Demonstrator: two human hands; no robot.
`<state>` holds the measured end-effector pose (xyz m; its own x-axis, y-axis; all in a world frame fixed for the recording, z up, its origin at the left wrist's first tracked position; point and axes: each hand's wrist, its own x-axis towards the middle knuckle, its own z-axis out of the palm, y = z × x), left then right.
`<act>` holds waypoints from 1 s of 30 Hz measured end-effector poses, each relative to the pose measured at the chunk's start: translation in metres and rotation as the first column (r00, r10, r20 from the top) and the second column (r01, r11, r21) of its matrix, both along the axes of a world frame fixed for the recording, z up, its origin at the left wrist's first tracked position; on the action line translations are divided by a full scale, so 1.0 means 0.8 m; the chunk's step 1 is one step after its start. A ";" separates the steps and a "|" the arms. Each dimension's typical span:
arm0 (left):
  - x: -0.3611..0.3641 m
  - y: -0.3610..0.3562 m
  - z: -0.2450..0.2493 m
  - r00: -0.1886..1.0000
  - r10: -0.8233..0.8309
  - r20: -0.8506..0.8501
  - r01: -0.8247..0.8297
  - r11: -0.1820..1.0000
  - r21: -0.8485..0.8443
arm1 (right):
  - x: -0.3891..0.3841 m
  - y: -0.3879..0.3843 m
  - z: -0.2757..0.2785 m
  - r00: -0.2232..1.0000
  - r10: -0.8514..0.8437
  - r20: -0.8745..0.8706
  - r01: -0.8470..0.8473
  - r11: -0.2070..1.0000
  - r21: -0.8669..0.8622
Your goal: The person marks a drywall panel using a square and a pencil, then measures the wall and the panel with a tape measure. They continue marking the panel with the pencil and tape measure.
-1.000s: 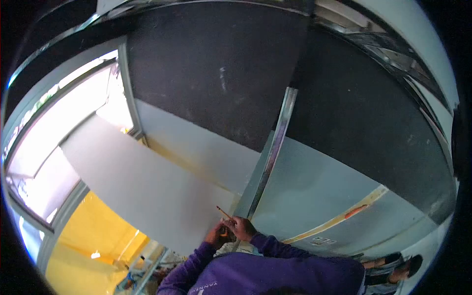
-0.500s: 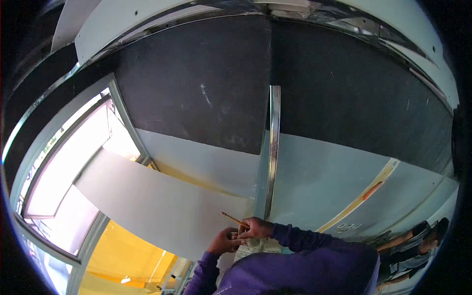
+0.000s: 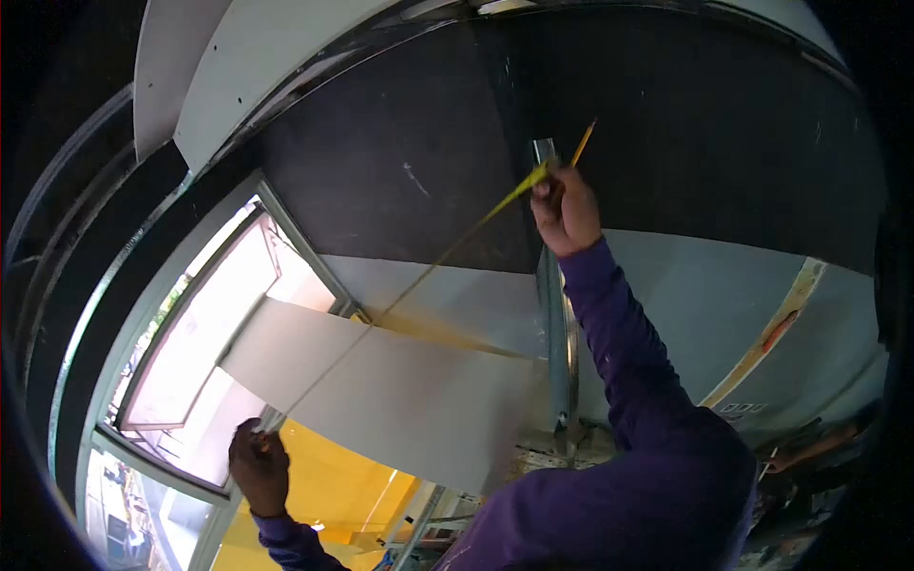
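A thin yellow tape measure [image 3: 438, 262] stretches diagonally between my two hands, in front of a white board [image 3: 381, 390]. My right hand [image 3: 568, 211] is raised near the top of a metal stud [image 3: 544, 149], its fingers closed on the tape's yellow end. A pencil [image 3: 585, 143] sticks up from the same hand. Low on the left, beside the window frame, my left hand [image 3: 259, 468] is closed around the other end of the tape; what else lies inside its fingers is hidden.
A window [image 3: 205, 333] with an open pane is at the left. Dark panels [image 3: 400, 171] cover the upper wall above pale blue-grey board [image 3: 666, 314]. Yellow sheeting [image 3: 333, 476] and a metal ladder [image 3: 419, 528] are below. Another person's arm [image 3: 819, 447] shows at lower right.
My hands have moved apart, the right one up to the stud's top and the left one down and left. The tape now spans between them, and the view has shifted.
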<state>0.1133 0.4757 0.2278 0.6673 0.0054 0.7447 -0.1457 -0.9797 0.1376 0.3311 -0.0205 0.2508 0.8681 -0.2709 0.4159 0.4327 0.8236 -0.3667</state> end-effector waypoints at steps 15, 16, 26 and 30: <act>-0.109 0.016 0.191 0.888 0.350 0.298 -0.376 0.926 0.033 | -0.006 0.144 0.192 0.964 0.173 0.200 -0.169 0.985 -0.038; -0.115 0.016 0.198 0.851 0.361 0.382 -0.448 0.878 0.166 | -0.002 0.145 0.199 0.962 0.203 0.182 -0.197 0.979 -0.050; -0.140 -0.060 0.254 0.758 0.248 0.604 -0.643 0.445 0.624 | 0.053 0.144 0.234 0.973 0.145 0.180 -0.165 0.981 0.101; -0.130 -0.064 0.273 0.725 0.210 0.656 -0.672 0.426 0.606 | 0.060 0.128 0.237 0.974 0.097 0.205 -0.111 0.992 0.059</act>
<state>0.0092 0.4244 0.4465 0.3669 -0.5126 0.7763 0.5318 -0.5691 -0.6271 0.3789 0.0822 0.4404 0.7935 -0.2181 0.5681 0.4027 0.8881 -0.2215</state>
